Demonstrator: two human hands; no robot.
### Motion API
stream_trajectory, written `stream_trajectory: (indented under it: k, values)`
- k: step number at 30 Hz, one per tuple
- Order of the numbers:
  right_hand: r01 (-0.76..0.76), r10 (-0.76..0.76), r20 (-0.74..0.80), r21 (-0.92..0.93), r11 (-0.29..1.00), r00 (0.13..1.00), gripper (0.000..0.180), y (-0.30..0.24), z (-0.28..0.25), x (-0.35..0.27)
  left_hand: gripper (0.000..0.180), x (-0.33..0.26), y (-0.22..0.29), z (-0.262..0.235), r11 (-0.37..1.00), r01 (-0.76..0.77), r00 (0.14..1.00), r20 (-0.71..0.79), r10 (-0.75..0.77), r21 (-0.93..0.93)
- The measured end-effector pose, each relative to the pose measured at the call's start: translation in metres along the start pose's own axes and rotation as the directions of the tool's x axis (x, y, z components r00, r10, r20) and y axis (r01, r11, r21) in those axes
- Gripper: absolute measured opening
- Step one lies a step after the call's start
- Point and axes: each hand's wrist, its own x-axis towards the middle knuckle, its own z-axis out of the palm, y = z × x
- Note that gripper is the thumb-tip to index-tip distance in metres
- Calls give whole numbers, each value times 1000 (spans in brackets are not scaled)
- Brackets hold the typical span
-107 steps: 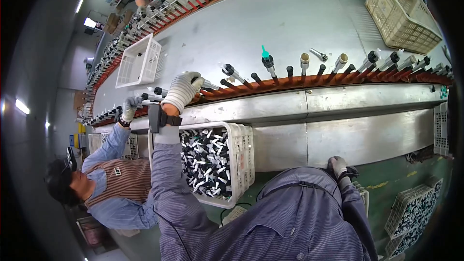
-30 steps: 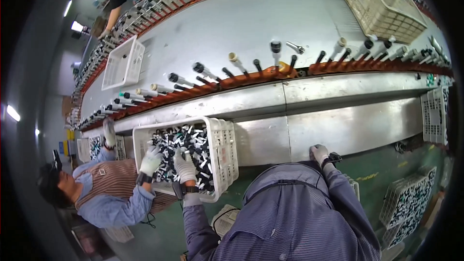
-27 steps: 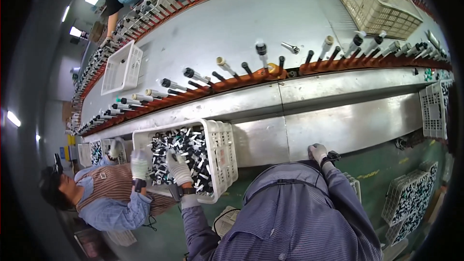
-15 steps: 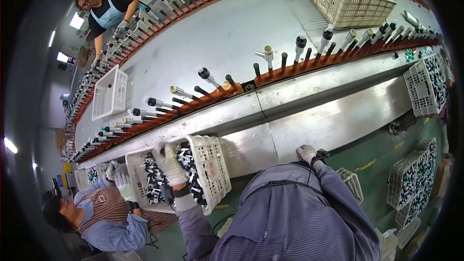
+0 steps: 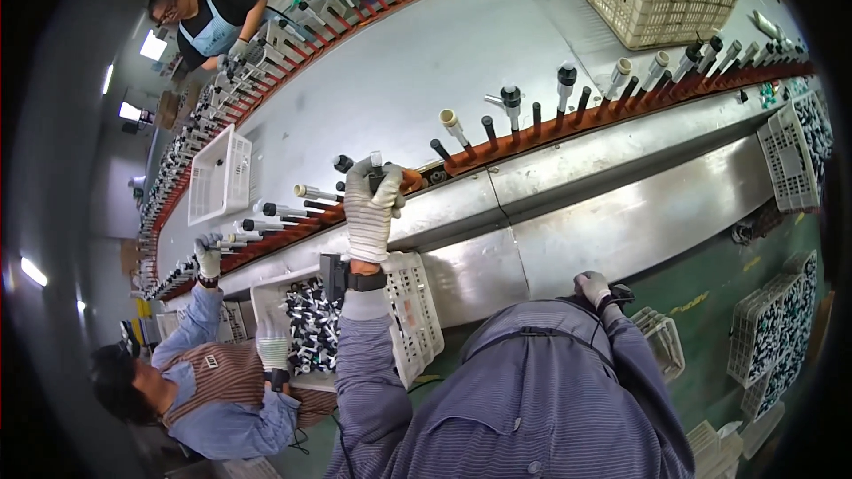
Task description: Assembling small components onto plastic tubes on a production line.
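The gloved left hand [image 5: 371, 204] pinches a small cylindrical part, dark with a pale tip [image 5: 376, 166], fingers closed around it above the orange peg rail [image 5: 550, 124]; its long axis stands roughly upright, pale end pointing away. The gloved right hand [image 5: 592, 286] rests curled at the waist, empty as far as can be seen.

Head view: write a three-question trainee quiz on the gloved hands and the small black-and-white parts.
1. True or false: the gloved left hand is raised to the orange peg rail, fingers closed on a small dark cylindrical part.
2. Where does the gloved right hand rest? A) in the crate B) low, beside the person's body C) on the rail
3. Fill in: the white plastic crate below the steel bench holds black-and-white ____.

Key: 1 true; 2 B; 3 parts.
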Motion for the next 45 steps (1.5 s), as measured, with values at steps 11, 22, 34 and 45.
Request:
stream_trajectory:
  k: [11,22,34,45]
  values:
    - [33,-32,-34,10,999,999,20,-6,3,4,18,55,-7,-34,935,-304,951,-118,286,-184]
    - [-31,23,-84,-89,996,996,26,-35,30,-3,18,111,-58,-51,905,-301,944,-231,237,-301]
    - [-20,-32,-153,-328,945,988,29,-36,67,33,19,132,-110,-124,941,-275,891,-420,172,-198]
    - [-142,123,-125,-161,977,985,24,-49,101,64,21,173,-174,-181,934,-347,721,-611,326,89]
